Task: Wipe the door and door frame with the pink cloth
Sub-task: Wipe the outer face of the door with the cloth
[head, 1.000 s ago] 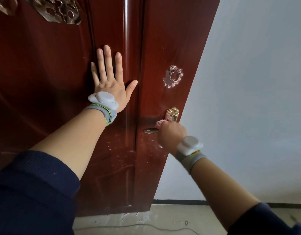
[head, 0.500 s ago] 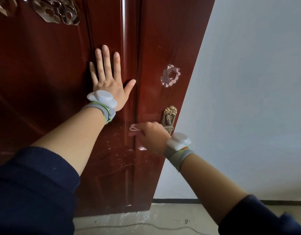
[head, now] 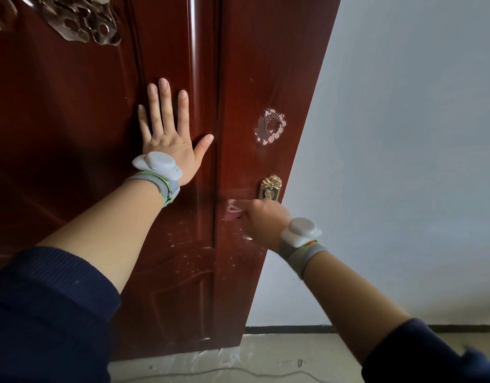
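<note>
My left fingers (head: 164, 106) lie spread flat on the door (head: 72, 139), my right fingers (head: 249, 210) curl round the pink cloth (head: 234, 210) pressed to it, gold lock plate (head: 270, 189) just above them, beaded sticker (head: 271, 127) higher.

Left hand (head: 169, 145) flat, fingers (head: 165, 106) spread upward, right hand (head: 266, 219) curled tight in a grip, both forearms outstretched

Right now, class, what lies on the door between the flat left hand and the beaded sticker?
In the head view, only bare door: its vertical groove runs between the left hand and the beaded sticker.
</note>
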Motion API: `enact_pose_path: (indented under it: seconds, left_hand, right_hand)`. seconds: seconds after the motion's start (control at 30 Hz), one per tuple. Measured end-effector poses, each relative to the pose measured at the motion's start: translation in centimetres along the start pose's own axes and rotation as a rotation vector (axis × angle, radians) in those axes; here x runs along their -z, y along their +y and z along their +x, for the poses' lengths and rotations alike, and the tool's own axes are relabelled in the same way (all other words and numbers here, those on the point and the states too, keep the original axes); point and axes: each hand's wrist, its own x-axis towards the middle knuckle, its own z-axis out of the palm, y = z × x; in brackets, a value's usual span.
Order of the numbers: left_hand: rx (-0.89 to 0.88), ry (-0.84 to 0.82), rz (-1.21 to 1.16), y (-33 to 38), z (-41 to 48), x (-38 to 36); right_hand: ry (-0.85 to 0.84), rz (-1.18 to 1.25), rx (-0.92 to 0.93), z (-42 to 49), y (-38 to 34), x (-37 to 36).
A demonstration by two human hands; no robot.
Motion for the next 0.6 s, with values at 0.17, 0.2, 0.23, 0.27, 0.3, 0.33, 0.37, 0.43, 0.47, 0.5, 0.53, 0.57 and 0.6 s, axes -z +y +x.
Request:
enact_pose_path:
  seconds: [0.17, 0.2, 0.23, 0.27, 0.3, 0.33, 0.37, 0.43, 0.47, 0.5, 0.53, 0.57, 0.6]
  left_hand:
    - [-0.008, 0.019, 0.019, -0.1, -0.1, -0.2]
    - [-0.010, 0.019, 0.020, -0.2, -0.1, -0.2]
    - [-0.012, 0.016, 0.018, -0.2, 0.0, -0.2]
    - [-0.011, 0.013, 0.017, -0.2, 0.0, -0.2]
    - [-0.010, 0.011, 0.015, -0.2, 0.0, -0.2]
    - [-0.008, 0.009, 0.012, -0.1, 0.0, -0.2]
    - [-0.008, 0.006, 0.008, -0.1, 0.0, -0.2]
    - [-0.006, 0.007, 0.007, -0.1, -0.1, -0.2]
    - [-0.005, 0.005, 0.009, -0.2, -0.1, -0.1]
    - [-0.004, 0.003, 0.009, -0.1, -0.1, -0.1]
    - [-0.004, 0.003, 0.010, -0.1, -0.1, 0.0]
    - [-0.005, 0.007, 0.013, -0.2, -0.1, 0.0]
    - [-0.007, 0.012, 0.014, -0.2, -0.1, -0.1]
  right_hand:
    - [-0.137, -0.272, -0.371, -0.3, 3.8, 3.8]
    - [-0.129, -0.259, -0.406, -0.2, 3.9, 4.3]
    - [-0.115, -0.238, -0.426, -0.2, 3.8, 4.4]
    - [-0.111, -0.211, -0.433, -0.2, 3.4, 4.2]
    - [-0.114, -0.176, -0.424, -0.3, 2.6, 3.5]
    - [-0.117, -0.132, -0.366, -0.5, 1.7, 2.5]
    - [-0.106, -0.064, -0.265, -0.7, 0.6, 1.3]
    - [-0.091, 0.120, -0.062, -0.6, -1.6, -0.5]
    - [-0.064, 0.176, -0.001, -0.3, -2.3, -0.9]
    - [-0.025, 0.185, 0.030, 0.0, -2.4, -1.0]
    - [0.011, 0.156, 0.035, 0.2, -2.0, -1.0]
    - [0.040, 0.109, 0.026, 0.3, -1.2, -0.8]
    - [0.048, 0.041, -0.006, 0.4, 0.0, -0.7]
